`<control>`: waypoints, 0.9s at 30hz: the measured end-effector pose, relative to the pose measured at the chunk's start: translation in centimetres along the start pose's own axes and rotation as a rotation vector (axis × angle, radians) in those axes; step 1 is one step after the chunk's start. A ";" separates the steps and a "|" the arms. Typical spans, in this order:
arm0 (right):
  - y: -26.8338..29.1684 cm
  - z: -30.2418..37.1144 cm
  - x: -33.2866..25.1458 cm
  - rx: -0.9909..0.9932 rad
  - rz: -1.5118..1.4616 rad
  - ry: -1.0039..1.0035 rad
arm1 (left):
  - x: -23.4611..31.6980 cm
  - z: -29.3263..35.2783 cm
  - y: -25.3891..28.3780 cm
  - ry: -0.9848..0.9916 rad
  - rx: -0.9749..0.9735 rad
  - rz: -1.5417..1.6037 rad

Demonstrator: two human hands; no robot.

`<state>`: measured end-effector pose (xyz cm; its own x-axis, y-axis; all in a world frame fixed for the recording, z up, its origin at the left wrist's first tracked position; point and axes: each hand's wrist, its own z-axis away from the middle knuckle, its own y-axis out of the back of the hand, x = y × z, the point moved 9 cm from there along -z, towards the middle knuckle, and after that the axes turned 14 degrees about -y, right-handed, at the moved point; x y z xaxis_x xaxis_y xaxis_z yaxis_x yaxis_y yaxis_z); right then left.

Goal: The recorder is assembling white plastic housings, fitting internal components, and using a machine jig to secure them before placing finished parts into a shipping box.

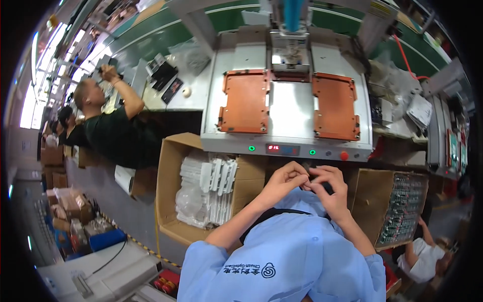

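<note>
The left hand (286, 180) and right hand (338, 194) came together above the person's lap, just in front of the machine (292, 110), with the fingers of both curled in and the fingertips of one close to those of the other; the view was too coarse to tell whether they pinched anything small. The machine stood on the far side of the hands, with a left orange plate (245, 103) and a right orange plate (335, 108) lying flat on its bed and a lit display (282, 149) between two green-ringed buttons on its front edge. Left of the hands, an open carton (166, 186) held white parts (221, 176) stacked side by side; right of them, another carton (365, 201) held rows of green boards (402, 206). A co-worker (115, 131) in a dark shirt was farther left, one arm raised.
</note>
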<state>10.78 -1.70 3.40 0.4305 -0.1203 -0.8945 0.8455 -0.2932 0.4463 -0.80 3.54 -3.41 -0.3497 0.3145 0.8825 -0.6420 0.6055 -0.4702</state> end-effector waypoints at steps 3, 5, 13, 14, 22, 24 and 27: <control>-2.0 -0.7 3.7 -0.117 -0.235 -0.295 | -0.2 2.0 3.7 0.022 0.147 -0.107; -3.8 -0.8 3.7 -0.196 -0.319 -0.394 | 2.6 4.0 8.5 -0.054 0.337 -0.705; -9.1 -0.1 4.4 -0.427 -0.399 -0.510 | 1.4 23.1 29.5 -0.054 1.028 -1.123; -9.5 0.0 4.4 -0.438 -0.395 -0.507 | -0.3 25.4 31.3 0.075 0.961 -1.246; -11.4 0.3 5.1 -0.476 -0.448 -0.503 | -4.8 25.7 30.3 0.050 0.773 -1.366; -11.8 0.8 4.5 -0.496 -0.429 -0.508 | -5.4 26.4 31.6 0.039 0.858 -1.372; -11.9 1.2 4.9 -0.493 -0.407 -0.505 | -4.9 26.9 32.7 -0.005 1.001 -1.347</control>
<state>2.44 0.08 -6.37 -0.0352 -0.5417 -0.8398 0.9976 0.0308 -0.0617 -38.39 2.14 -23.36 0.7729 -0.0088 0.6345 -0.6160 -0.2503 0.7469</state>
